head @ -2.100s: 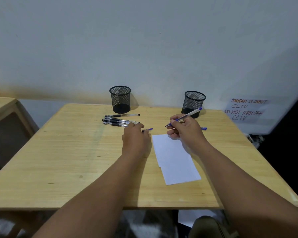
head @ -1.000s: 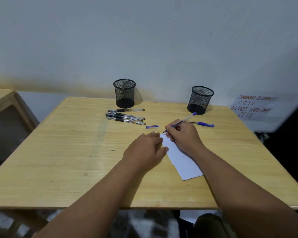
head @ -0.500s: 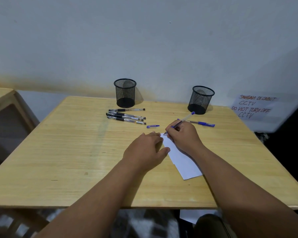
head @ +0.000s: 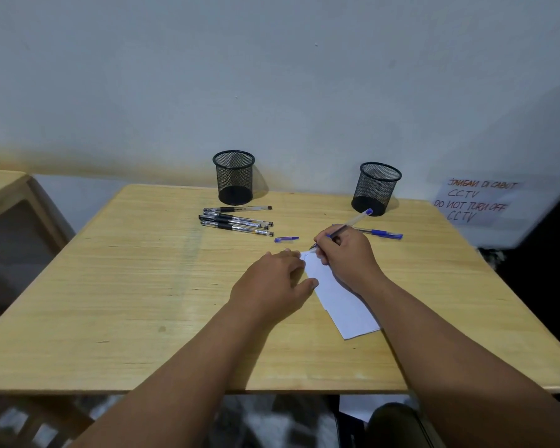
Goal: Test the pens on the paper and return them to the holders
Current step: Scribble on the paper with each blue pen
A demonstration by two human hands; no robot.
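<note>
On the wooden table (head: 126,286), the right hand (head: 346,258) fingers grip a blue pen (head: 353,221) over the paper (head: 343,302); the left hand (head: 274,282) lies flat, fingers spread, pinning its edge.

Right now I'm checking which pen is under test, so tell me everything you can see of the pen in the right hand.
The pen in the right hand has a slim clear barrel with a blue end plug and is uncapped. The right hand pinches it near the tip. It slants, plug end up toward the right mesh holder, tip down on the far corner of the white paper, where a faint mark shows. The left hand presses the paper flat.
</note>
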